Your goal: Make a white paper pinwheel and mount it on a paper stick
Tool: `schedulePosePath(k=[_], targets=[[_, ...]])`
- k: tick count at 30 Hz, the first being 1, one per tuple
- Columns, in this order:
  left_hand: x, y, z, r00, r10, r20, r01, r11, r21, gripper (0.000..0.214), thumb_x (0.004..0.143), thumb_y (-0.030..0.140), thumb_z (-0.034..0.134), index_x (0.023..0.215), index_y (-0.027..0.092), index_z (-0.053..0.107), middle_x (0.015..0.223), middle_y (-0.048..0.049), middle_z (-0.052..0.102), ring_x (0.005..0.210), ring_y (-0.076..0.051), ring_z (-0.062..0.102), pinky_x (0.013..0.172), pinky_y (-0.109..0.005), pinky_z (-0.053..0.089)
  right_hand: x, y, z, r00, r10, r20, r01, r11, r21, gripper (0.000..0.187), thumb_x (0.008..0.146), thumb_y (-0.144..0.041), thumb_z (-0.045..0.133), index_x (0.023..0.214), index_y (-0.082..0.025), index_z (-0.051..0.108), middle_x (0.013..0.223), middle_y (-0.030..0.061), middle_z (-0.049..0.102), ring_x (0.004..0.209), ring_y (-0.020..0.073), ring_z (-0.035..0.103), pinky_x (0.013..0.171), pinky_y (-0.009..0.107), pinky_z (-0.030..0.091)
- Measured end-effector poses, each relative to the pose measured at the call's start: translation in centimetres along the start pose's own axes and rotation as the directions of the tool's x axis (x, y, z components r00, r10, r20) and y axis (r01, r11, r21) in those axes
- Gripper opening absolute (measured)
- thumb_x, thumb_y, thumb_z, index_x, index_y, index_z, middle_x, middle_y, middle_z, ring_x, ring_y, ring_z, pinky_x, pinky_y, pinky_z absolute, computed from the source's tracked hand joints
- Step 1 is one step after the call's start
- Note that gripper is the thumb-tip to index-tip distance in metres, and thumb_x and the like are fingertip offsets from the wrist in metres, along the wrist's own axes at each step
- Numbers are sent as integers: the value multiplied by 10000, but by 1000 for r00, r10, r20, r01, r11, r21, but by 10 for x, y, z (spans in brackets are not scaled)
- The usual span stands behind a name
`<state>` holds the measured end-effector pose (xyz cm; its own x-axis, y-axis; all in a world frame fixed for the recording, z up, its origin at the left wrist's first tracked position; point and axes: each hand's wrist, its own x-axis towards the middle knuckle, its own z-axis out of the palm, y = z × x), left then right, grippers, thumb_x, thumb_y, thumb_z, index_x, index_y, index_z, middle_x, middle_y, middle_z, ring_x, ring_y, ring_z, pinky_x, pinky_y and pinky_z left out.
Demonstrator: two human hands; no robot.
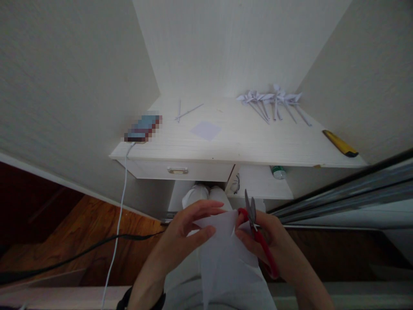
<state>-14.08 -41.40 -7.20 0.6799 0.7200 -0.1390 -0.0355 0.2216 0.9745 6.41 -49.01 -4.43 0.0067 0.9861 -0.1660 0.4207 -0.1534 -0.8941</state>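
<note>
A sheet of white paper (222,249) hangs over my lap, its lower part narrowing to a point. My right hand (263,234) grips red-handled scissors (266,252) and pinches the paper's upper right side between thumb and finger. The scissor blades point up, slightly parted, away from the paper. At the paper's upper left, my left hand (190,228) has its thumb and fingers apart. Its thumb lies over the paper's edge; whether it presses on it I cannot tell.
On the white desk (254,146) are thin rolled paper sticks (189,113), a paper square (206,130), several twisted paper pieces with stems (274,101) and a yellow utility knife (340,143). A blurred phone (143,128) has a white cable (121,206) hanging down. A bottle (278,172) lies on the shelf below.
</note>
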Motion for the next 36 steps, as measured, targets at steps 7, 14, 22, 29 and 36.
schedulePosePath(k=[7, 14, 22, 29, 36], targets=[[0, -1, 3, 996, -13, -89, 25, 990, 139, 339, 830, 140, 609, 1112, 317, 673, 1083, 12, 710, 1024, -164, 635, 815, -237, 474, 3, 2, -1, 1000, 12, -4, -12, 999, -38, 60, 812, -254, 573, 795, -197, 568, 708, -2, 537, 625, 149, 472, 516, 235, 332], [5, 8, 7, 994, -96, -57, 104, 982, 159, 227, 792, 227, 679, 1017, 247, 703, 888, 5, 707, 876, -164, 651, 810, -259, 477, 3, -1, 4, 995, 33, 89, -24, 994, -108, 99, 816, -278, 588, 787, -188, 557, 763, 20, 569, 674, 167, 482, 624, 282, 375], [7, 14, 16, 988, -84, -126, 109, 972, 208, 147, 803, 217, 651, 938, 228, 709, 782, 24, 675, 770, -136, 625, 680, -220, 433, 3, 3, 5, 999, -40, 6, 38, 982, 185, 155, 848, -331, 623, 777, -202, 576, 689, -30, 521, 612, 124, 454, 578, 243, 344], [4, 18, 25, 983, -83, -164, 101, 989, 107, 41, 776, 231, 682, 781, 197, 660, 699, 36, 645, 676, -110, 591, 628, -206, 418, 6, 21, 11, 993, -56, -100, 103, 816, 568, 327, 887, -472, 594, 712, -197, 567, 641, -17, 538, 611, 136, 489, 596, 255, 372], [7, 25, 32, 981, -75, -181, 94, 991, 98, 115, 751, 224, 697, 693, 187, 605, 645, 47, 604, 616, -95, 542, 579, -198, 395, 4, 23, 24, 1000, 10, 11, -15, 736, 677, 308, 838, -460, 679, 724, -182, 612, 642, -14, 575, 611, 117, 532, 590, 222, 393]])
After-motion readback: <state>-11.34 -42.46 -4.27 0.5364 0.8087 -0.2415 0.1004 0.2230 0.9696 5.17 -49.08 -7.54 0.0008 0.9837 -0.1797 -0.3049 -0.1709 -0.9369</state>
